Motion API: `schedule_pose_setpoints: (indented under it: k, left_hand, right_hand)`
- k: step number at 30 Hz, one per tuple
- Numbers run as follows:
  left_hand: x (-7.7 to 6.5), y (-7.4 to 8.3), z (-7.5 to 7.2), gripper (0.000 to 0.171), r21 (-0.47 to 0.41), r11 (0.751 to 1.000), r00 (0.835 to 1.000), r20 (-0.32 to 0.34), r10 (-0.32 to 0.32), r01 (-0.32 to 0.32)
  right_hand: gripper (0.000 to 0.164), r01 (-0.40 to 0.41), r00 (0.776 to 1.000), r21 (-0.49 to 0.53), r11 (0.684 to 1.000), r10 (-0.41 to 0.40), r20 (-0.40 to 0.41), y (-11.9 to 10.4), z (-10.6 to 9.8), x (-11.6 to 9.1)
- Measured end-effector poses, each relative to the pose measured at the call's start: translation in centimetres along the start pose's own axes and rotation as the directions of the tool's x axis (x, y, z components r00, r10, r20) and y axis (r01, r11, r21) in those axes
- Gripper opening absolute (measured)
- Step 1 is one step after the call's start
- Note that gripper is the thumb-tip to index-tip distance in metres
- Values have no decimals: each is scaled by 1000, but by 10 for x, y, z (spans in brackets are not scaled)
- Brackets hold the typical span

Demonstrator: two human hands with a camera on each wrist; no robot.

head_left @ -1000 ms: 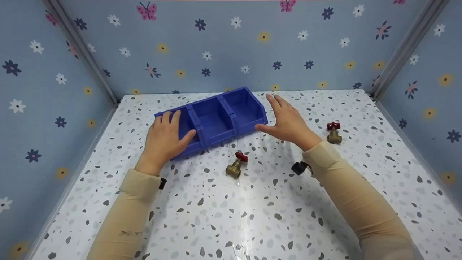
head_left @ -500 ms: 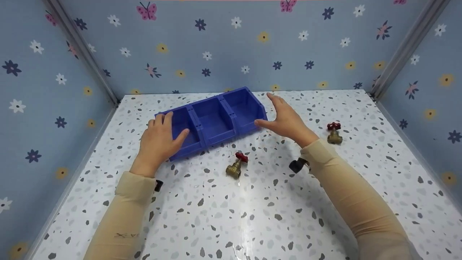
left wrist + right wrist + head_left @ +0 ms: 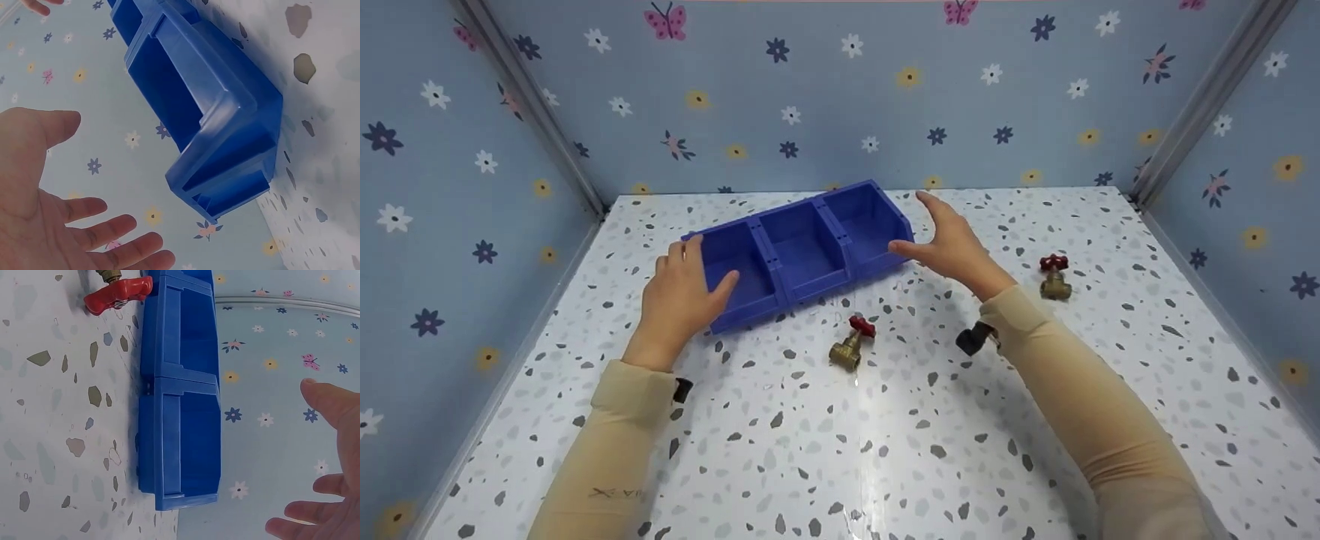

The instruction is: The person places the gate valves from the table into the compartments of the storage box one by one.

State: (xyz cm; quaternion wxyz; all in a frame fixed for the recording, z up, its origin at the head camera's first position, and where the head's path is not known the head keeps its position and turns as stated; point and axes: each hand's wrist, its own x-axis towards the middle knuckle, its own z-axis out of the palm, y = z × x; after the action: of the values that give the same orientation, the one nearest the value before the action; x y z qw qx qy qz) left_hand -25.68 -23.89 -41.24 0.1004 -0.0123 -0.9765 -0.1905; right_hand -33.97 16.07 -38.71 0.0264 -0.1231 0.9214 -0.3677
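Note:
A blue bin [image 3: 810, 289] with three compartments stands at a slant toward the back of the speckled table, and nothing shows inside it. Beside its left end is my left hand [image 3: 675, 300], fingers extended and thumb spread; the left wrist view shows a gap between that palm and the bin's end wall [image 3: 236, 152]. At the other end, my right hand [image 3: 956, 244] has its fingers and thumb spread apart, the thumb overlapping the bin's corner in the head view. Neither hand holds anything. A brass valve [image 3: 846, 352] with a red handwheel lies in front of the bin.
Another brass valve [image 3: 1056, 285] with a red handwheel lies to the right, beyond my right forearm. Flower-patterned panels [image 3: 840, 97] enclose the table [image 3: 780, 465] at the back and both sides. Small black wrist cameras [image 3: 975, 339] stick out under the sleeves.
My left hand has drawn leftward from over the left compartment to the bin's end. My right hand has shifted slightly, its thumb a little higher. Bin and valves have stayed put.

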Motion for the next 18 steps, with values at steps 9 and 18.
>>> schedule_pose_setpoints:
  k: [9,18]
  left_hand:
    - [-2,-4,0,88,-89,994,998,3,-58,58]
    - [-1,-7,0,89,-175,978,994,24,-109,112]
  right_hand:
    - [103,-5,1000,105,994,6,-8,5,-1,7]
    - [100,-21,1000,191,981,23,-12,8,-2,17]
